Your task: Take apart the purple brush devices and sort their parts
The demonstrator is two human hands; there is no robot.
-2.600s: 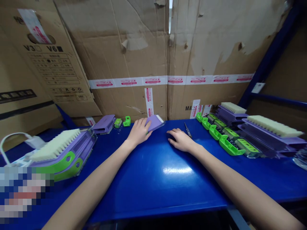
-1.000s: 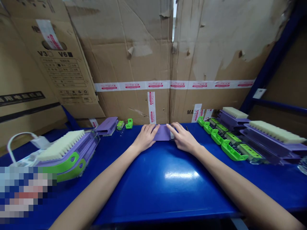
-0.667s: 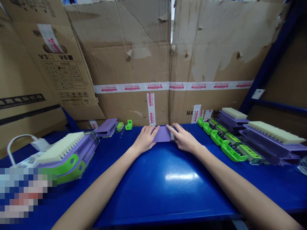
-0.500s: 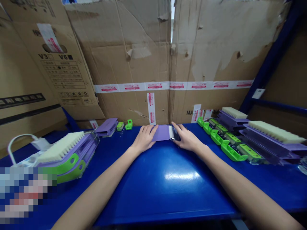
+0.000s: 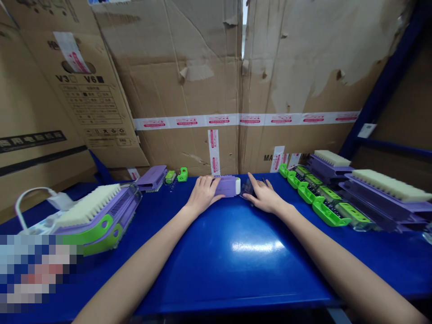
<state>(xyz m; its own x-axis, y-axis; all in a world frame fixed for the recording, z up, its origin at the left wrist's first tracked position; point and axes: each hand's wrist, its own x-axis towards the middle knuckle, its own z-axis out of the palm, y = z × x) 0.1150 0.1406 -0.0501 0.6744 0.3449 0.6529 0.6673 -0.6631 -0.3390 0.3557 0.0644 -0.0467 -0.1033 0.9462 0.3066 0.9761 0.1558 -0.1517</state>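
Hands (image 5: pixel 203 193) (image 5: pixel 264 196) lie flat, flanking purple housing (image 5: pixel 227 186) on table (image 5: pixel 236 261).

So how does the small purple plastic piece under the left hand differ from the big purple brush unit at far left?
The small purple plastic piece is far smaller, lies flat and shows no bristles; the big purple brush unit sits tilted, topped with cream bristles and edged in green. The left hand touches only the small piece. Both lie on the blue table.

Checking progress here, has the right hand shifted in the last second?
Yes. The right hand slid rightward off the purple part, toward the green row.
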